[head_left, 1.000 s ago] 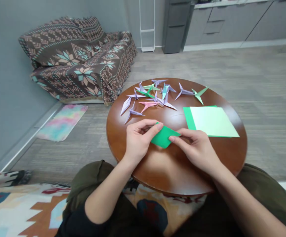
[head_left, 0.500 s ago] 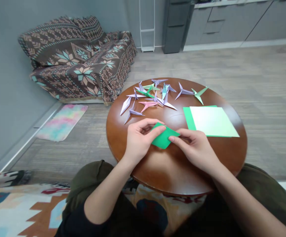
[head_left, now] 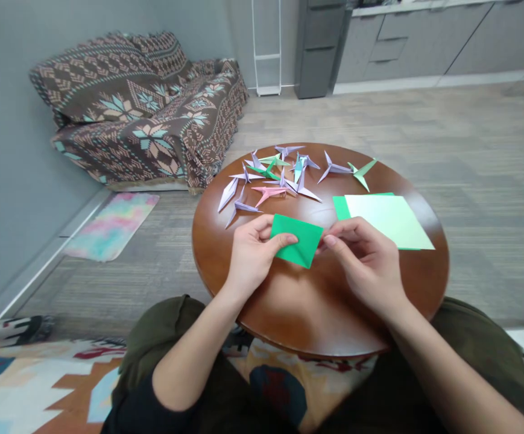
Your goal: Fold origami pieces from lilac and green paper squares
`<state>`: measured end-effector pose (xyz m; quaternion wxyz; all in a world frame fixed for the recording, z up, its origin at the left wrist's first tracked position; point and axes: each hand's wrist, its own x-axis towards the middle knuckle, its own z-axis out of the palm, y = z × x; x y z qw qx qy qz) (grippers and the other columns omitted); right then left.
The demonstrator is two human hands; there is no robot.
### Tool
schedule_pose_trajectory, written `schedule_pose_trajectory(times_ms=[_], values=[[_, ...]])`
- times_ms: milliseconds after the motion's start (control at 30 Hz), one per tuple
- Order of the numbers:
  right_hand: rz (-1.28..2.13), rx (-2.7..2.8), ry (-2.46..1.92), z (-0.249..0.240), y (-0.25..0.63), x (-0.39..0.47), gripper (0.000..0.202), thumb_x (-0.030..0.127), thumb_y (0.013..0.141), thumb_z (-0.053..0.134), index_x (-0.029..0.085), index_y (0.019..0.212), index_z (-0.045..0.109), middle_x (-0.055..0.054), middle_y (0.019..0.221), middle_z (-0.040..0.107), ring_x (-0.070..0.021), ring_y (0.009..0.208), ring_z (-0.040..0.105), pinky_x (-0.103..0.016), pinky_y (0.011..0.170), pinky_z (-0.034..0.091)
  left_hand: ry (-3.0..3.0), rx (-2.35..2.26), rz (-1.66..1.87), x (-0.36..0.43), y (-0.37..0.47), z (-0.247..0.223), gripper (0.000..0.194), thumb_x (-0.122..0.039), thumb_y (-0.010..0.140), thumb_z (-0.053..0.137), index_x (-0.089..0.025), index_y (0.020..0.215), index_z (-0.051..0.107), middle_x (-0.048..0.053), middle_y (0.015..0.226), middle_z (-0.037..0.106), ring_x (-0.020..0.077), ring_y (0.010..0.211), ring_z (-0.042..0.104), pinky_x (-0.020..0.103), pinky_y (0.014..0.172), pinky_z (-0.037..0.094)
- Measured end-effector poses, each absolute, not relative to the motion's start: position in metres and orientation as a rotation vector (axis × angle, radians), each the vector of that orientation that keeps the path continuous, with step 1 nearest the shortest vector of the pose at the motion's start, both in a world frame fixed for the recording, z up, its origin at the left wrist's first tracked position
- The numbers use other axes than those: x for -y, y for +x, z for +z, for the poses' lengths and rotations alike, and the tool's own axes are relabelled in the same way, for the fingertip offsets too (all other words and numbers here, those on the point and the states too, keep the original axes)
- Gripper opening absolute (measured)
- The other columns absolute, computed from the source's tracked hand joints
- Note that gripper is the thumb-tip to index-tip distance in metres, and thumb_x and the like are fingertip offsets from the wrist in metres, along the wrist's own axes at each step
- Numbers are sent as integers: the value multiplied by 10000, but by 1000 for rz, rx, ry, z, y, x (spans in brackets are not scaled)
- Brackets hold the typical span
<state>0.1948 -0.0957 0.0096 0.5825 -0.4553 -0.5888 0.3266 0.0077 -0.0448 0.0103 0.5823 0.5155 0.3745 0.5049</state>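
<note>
A small folded green paper (head_left: 301, 242) is held above the near half of the round brown table (head_left: 289, 325). My left hand (head_left: 256, 250) grips its left side, thumb on the front and fingers behind. My right hand (head_left: 365, 259) is at the paper's right corner, thumb and forefinger pinched together there; whether the corner is between them is hard to make out. Several folded paper figures, among them a pink one (head_left: 269, 193) and a pale green one (head_left: 362, 174), lie on the far part of the table.
Pale green sheets (head_left: 386, 220) lie over darker green paper (head_left: 341, 208) on the table's right side. Beyond the table are a patterned covered sofa (head_left: 153, 114), a pastel mat (head_left: 112, 226), a white rack (head_left: 268, 57) and grey cabinets (head_left: 410, 45).
The green paper has turned so that its face shows as a wider four-sided shape. My right hand has shifted slightly right and its fingers have moved to the paper's edge.
</note>
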Motion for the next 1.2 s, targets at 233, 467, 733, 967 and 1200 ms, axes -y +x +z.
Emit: schedule_pose_trajectory(times_ms=[233, 467, 733, 967, 1200], values=[[681, 1435, -1138, 9, 199, 99, 188, 363, 1034, 612, 241, 977, 744, -35, 884, 769, -191, 794, 737, -301, 707, 600, 1242, -820, 1175, 48, 10, 13, 482, -423, 707, 933, -162, 1055, 726, 65, 894, 829, 233, 795, 803, 294, 694, 660], [650, 1451, -1125, 3, 198, 98, 76, 278, 918, 775, 244, 978, 743, -10, 956, 773, -175, 827, 729, -304, 804, 615, 1372, -838, 1222, 54, 7, 16, 310, -397, 795, 868, -168, 969, 753, 64, 916, 833, 228, 826, 806, 292, 715, 668], [579, 1406, -1176, 4, 197, 97, 121, 258, 893, 790, 248, 996, 729, -14, 889, 790, -191, 797, 741, -325, 772, 614, 1403, -867, 1207, 55, 5, 15, 265, -331, 792, 859, -178, 980, 752, 53, 877, 815, 202, 783, 788, 261, 686, 643], [746, 1202, -1180, 13, 191, 97, 138, 309, 823, 860, 234, 897, 771, -19, 831, 810, -191, 750, 765, -294, 694, 639, 1528, -878, 1159, 57, 8, 14, 203, -278, 827, 821, -190, 1009, 832, 70, 986, 840, 222, 885, 790, 279, 765, 638], [768, 1221, -1208, 15, 194, 97, 107, 328, 842, 825, 228, 814, 799, -17, 792, 805, -189, 707, 741, -289, 648, 616, 1563, -904, 1196, 57, 8, 14, 189, -274, 831, 829, -210, 1005, 869, 69, 1007, 850, 244, 900, 805, 302, 785, 653]])
